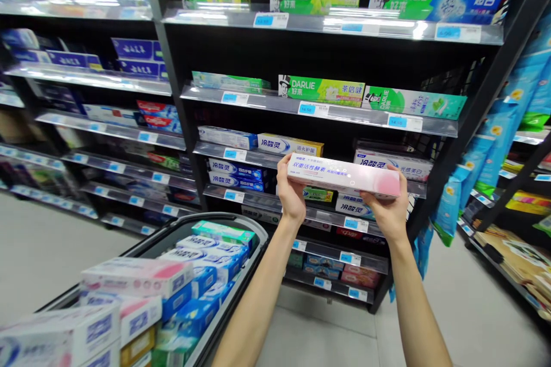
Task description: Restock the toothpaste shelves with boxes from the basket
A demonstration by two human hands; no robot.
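A green and blue box (437, 3) sits at the top right of the picture, with a green box (317, 1) to its left. Blue bags (450, 206) with green bottoms hang down the right side, near flat brown things (516, 266) at the lower right edge. Over on the left, dark blue boxes (136, 49) sit up high, a red box (159, 116) sits lower, and the grey floor (34, 246) shows below.
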